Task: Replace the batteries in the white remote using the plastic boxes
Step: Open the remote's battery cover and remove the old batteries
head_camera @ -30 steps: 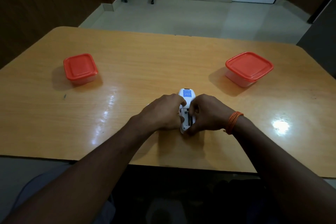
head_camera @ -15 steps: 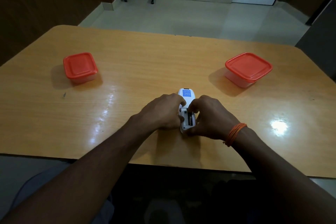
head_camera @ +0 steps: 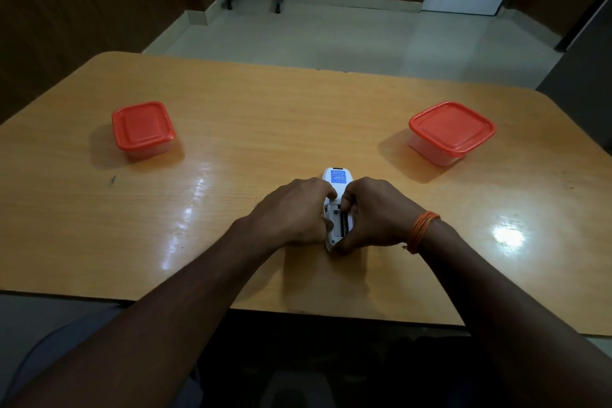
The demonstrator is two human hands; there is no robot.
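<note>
The wooden surface (head_camera: 298, 116) fills most of the head view, glossy, with bright reflections to the left of the arms and at the right. Beyond its far edge lies a pale tiled floor (head_camera: 331, 36), with dark wood walls around it and a white panel at the upper right.

Two plastic boxes with red lids stand well apart on the surface: the left box (head_camera: 143, 127) toward the far left, the right box (head_camera: 452, 130) toward the far right. Both lids are on, as they were a second ago, and neither box has shifted apart from the small drift of the camera.

Both forearms reach in from the near edge and meet near the middle. The left hand (head_camera: 291, 212) is curled around the left side of the white remote (head_camera: 337, 179), gripping it and pressing it to the surface. The right hand (head_camera: 377, 212), with an orange thread band (head_camera: 422, 230) on its wrist, is closed over the right side. Since half a second ago its fingertips have pushed further into the open battery compartment (head_camera: 337, 220), covering its upper right part.

The remote lies back up, between the hands, its blue label (head_camera: 338, 177) at the far end. A dark battery (head_camera: 345, 221) shows in the right slot; whether the left slot is filled cannot be told.
</note>
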